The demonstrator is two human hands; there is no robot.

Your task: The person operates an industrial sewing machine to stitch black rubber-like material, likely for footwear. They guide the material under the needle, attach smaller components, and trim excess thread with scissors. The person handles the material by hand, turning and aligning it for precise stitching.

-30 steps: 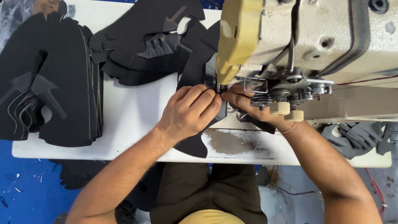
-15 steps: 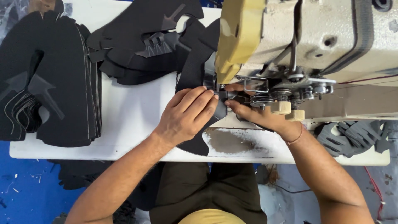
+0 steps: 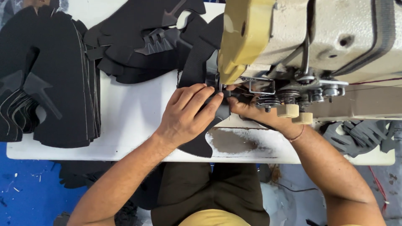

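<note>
So our left hand (image 3: 186,117) is pressed down flat-ish on the black fabric piece (image 3: 200,144), fingers curled forward and pinching its edge right where it goes under the sewing machine (image 3: 310,46). Our right hand (image 3: 255,113) is tucked in under the machine head, fingertips closed on the same piece from the other side, just beside the needle area. Can't actually see the needle itself, the yellowish front cover (image 3: 243,39) hides it.

What's changed over the last second: not much in position, but the left fingers have crept forward a bit toward the presser area and the right hand has slid in closer under the head, so both hands sit tighter together now. Looks to us like the piece is being fed along through the stitch, with more of it up past the machine and only a rounded tail hanging toward the near edge of the surface (image 3: 138,125).

Further out, there's a loose heap of black cut pieces (image 3: 142,42) along the far edge, touching the strip that runs up from our work. A neat stack of black panels (image 3: 46,79) fills the left end. Off the right end, some grey cut parts (image 3: 360,136) sit below the machine's body.
</note>
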